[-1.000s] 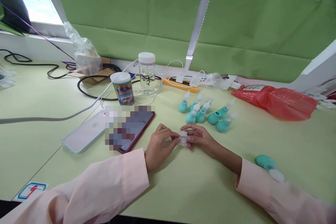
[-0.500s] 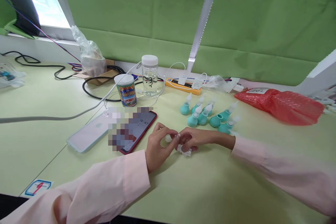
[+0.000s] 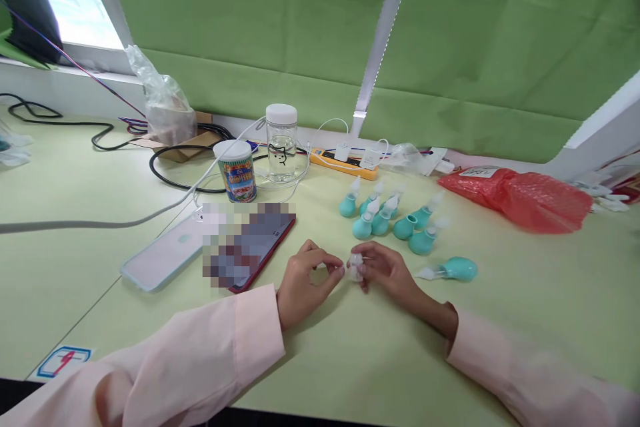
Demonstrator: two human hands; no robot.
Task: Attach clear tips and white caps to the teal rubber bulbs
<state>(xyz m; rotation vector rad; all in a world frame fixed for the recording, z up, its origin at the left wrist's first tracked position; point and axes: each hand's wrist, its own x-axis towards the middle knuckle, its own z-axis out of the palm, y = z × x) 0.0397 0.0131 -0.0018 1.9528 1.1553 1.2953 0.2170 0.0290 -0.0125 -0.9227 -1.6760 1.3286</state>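
Observation:
My left hand (image 3: pixel 306 282) and my right hand (image 3: pixel 387 269) meet on the pale green table (image 3: pixel 360 353), both in pink sleeves. Between their fingertips sits a small clear plastic cap (image 3: pixel 355 267); both hands pinch it. Just right of my right hand a teal rubber bulb with a clear tip (image 3: pixel 453 269) lies on its side. Behind the hands stands a group of several teal bulbs with clear tips (image 3: pixel 390 217).
A red-cased phone (image 3: pixel 250 247) and a pale blue phone (image 3: pixel 163 253) lie left of the hands. Behind them stand a printed can (image 3: pixel 235 170) and a glass jar (image 3: pixel 281 143). Further back are cables (image 3: pixel 170 173), an orange power strip (image 3: pixel 344 163), a plastic bag (image 3: pixel 163 107) and a red bag (image 3: pixel 520 197).
My right hand pulled back from the left and now pinches the clear cap again. A teal bulb now lies on its side beside my right hand.

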